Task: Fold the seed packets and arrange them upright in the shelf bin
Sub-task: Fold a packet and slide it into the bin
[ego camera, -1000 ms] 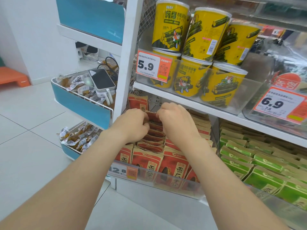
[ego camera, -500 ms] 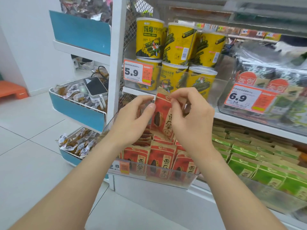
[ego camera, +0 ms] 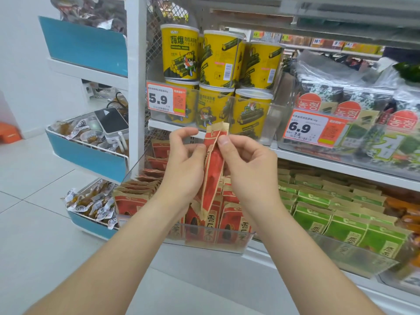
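Note:
I hold one red and tan seed packet (ego camera: 213,169) upright in front of the shelf, turned edge-on and creased lengthwise. My left hand (ego camera: 185,164) pinches its left side with thumb and fingers. My right hand (ego camera: 246,165) pinches its right side, thumb near the top. Below them a clear shelf bin (ego camera: 204,238) holds several more red seed packets (ego camera: 236,221) standing in rows.
Green packets (ego camera: 341,214) fill the neighbouring bin to the right. Yellow canisters (ego camera: 218,57) and price tags (ego camera: 167,98) sit on the shelf above. Blue side bins (ego camera: 88,158) with wrapped snacks and a white device (ego camera: 111,121) hang at the left. White floor tiles lie below.
Both hands came out of the bin with one red packet, raised it in front of the shelf and turned it from face-on to edge-on, creasing it between them.

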Demonstrator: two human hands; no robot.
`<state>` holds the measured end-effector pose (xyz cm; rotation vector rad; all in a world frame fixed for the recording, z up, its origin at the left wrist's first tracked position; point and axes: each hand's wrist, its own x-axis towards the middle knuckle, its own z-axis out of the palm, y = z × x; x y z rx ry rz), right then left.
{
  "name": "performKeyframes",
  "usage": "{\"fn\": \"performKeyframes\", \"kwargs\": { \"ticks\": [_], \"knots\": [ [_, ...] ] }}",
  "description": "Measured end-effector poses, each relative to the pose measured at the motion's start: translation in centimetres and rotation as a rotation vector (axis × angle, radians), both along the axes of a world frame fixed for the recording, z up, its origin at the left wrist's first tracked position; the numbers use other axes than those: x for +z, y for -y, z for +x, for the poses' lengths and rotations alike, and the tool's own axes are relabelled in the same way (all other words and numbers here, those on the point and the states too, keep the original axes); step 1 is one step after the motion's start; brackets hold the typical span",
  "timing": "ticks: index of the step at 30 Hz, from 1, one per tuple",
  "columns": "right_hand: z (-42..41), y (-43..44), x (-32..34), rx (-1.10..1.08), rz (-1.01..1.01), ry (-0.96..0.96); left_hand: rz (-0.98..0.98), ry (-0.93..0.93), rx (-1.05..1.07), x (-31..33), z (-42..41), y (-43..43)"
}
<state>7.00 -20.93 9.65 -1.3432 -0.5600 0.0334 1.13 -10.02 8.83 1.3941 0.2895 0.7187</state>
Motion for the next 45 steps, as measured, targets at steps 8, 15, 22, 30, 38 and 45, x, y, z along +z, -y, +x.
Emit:
{"fn": "performKeyframes", "kwargs": {
  "ticks": [8, 15, 22, 30, 38, 45],
  "knots": [
    [0.0, 0.0, -0.2, -0.007, 0.041, -0.109, -0.167, 0.061, -0.165, 0.3, 0.1, 2.1],
    [-0.2, 0.1, -0.3, 0.010, -0.018, -0.124, -0.276, 0.055, -0.172, 0.0, 0.0, 2.1],
    [-0.3, -0.2, -0.3, 0.033, -0.023, -0.145, -0.325, 0.062, -0.167, -0.1, -0.1, 1.7],
    [0.0, -0.3, -0.5, 0.060, -0.037, -0.101, -0.362, 0.079, -0.285, 0.2, 0.0, 1.0],
    [0.1, 0.2, -0.5, 0.189, -0.141, 0.054, -0.529, 0.083, -0.348, 0.9, -1.1, 0.6],
    [0.8, -0.7, -1.8, -0.058, -0.357, 0.126, -0.461, 0.020, -0.424, 0.9, -1.7, 0.5]
  ]
}}
